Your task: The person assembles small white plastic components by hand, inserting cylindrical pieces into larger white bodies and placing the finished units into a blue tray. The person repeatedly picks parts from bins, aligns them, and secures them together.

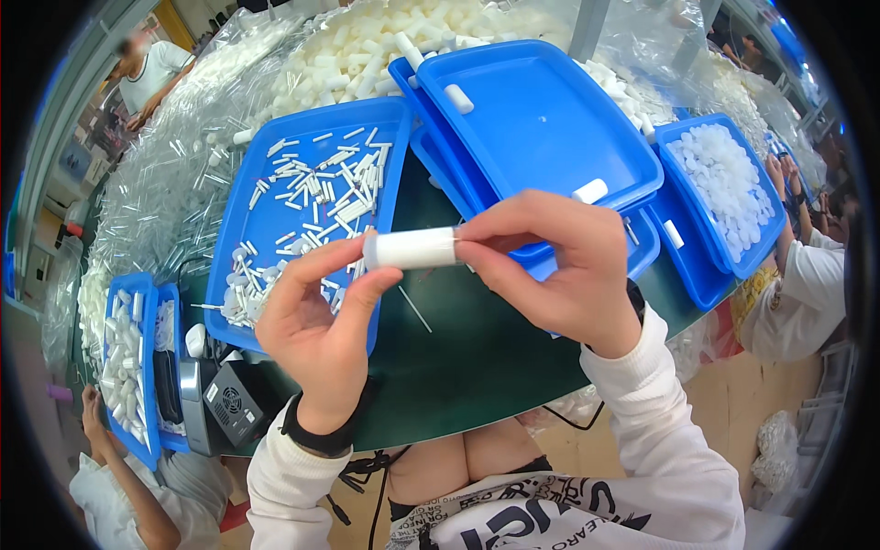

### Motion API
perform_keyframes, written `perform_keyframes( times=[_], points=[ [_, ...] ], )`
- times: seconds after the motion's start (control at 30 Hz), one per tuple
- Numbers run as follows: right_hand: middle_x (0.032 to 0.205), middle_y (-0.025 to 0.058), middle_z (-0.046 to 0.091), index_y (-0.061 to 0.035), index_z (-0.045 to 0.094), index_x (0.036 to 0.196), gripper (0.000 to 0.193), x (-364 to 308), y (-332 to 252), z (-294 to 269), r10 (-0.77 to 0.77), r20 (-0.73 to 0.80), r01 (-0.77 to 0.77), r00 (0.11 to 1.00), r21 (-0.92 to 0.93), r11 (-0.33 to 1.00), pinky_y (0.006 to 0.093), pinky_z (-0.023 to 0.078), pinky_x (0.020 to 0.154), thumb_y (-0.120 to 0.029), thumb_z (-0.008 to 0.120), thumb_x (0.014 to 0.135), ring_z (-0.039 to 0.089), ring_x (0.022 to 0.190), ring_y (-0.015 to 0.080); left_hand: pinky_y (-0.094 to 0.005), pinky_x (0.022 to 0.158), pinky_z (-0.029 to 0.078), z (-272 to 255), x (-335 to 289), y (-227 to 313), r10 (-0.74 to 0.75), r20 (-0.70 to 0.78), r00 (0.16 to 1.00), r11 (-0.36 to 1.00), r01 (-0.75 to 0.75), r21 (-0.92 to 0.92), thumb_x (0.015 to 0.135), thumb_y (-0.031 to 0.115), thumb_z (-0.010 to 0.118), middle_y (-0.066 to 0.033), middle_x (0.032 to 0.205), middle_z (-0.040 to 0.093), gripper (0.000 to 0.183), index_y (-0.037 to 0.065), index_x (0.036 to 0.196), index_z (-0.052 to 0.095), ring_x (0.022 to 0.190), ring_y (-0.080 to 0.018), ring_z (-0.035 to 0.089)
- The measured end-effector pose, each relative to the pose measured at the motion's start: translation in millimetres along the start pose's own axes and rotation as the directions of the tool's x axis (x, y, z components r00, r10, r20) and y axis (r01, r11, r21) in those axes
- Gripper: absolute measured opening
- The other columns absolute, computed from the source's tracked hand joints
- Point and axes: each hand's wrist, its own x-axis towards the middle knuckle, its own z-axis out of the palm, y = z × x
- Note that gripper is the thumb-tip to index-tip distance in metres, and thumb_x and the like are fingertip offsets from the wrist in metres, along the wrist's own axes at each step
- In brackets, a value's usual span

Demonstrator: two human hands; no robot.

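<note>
At the far left edge of the dark green tabletop [458, 357] a narrow blue tray [124, 367] holds white tubes, with a small grey device [225, 403] just beside it. Next along, a large blue tray [247, 229] carries many scattered small white sticks [321, 188].

Above the table's near edge the left hand [316, 321] has thumb and fingertips closed on the left end of a white tube [412, 247], held level in the air. The right hand [559, 266] pinches the tube's right end, its fingers curled tightly round it. A black band [321, 438] sits on the left wrist.

Further right lie stacked blue trays [541, 128], nearly bare but for a few white tubes, and at the right edge a blue tray of white caps [724, 183]. Loose white tubes [367, 46] are heaped along the far edge.

To handle the tube well, the judgement is that both ends should be gripped evenly and kept in line, so that whatever is pressed or twisted at the end goes straight and the thin wall is not squashed.
</note>
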Motion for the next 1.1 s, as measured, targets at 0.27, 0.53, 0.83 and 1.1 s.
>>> perform_keyframes(
  times=[0.27, 0.53, 0.83, 1.1],
  points=[
    [0.072, 0.008, 0.064, 0.0005, 0.062, 0.078, 0.008, -4, -27, 24, 0.101, -0.109, -0.093, 0.989, 0.071, 0.993, 0.0228, 0.052, 0.056, -0.001, 0.067, 0.072, 0.065, 0.064, 0.016, -0.0326, 0.086, 0.046, 1, 1, -4, 0.098, -0.093, 0.991, 0.988, -0.108, -0.114, 0.075, -0.009, 0.063, -0.0201, 0.099, 0.061, 0.019, -0.005, 0.092, 0.057, 0.095, -0.0243, 0.06],
    [0.073, 0.0071, 0.065, 0.0021, 0.063, 0.083, 0.01, -25, -42, 8, 0.129, -0.224, -0.128, 0.966, 0.019, 0.992, 0.0212, 0.051, 0.059, 0.0, 0.067, 0.073, 0.065, 0.067, 0.0115, -0.0404, 0.096, 0.036, 9, -9, -9, 0.095, 0.061, 0.994, 0.985, -0.085, -0.148, 0.08, -0.004, 0.057, -0.0228, 0.113, 0.055, 0.02, -0.003, 0.1, 0.056, 0.109, -0.0294, 0.052],
    [0.074, 0.0074, 0.064, 0.0027, 0.062, 0.085, 0.009, -166, -93, -140, 0.385, -0.663, -0.53, 0.642, -0.021, 0.848, 0.0214, 0.05, 0.058, -0.005, 0.061, 0.08, 0.06, 0.064, 0.0098, -0.0337, 0.096, 0.033, -18, 13, 9, -0.017, 0.424, 0.905, 0.845, -0.214, 0.49, 0.081, 0.013, 0.059, -0.015, 0.119, 0.054, 0.031, 0.0, 0.109, 0.058, 0.111, -0.025, 0.049],
    [0.069, 0.0101, 0.064, 0.004, 0.063, 0.079, 0.016, -302, -19, -207, 0.569, -0.754, -0.888, 0.329, -0.043, 0.457, 0.0249, 0.051, 0.05, -0.011, 0.065, 0.074, 0.062, 0.057, 0.0123, -0.0339, 0.083, 0.042, -68, 37, -33, -0.396, 0.394, 0.829, 0.486, -0.175, 0.856, 0.081, 0.019, 0.059, -0.0199, 0.099, 0.061, 0.03, -0.002, 0.103, 0.059, 0.096, -0.0294, 0.058]
  ],
)
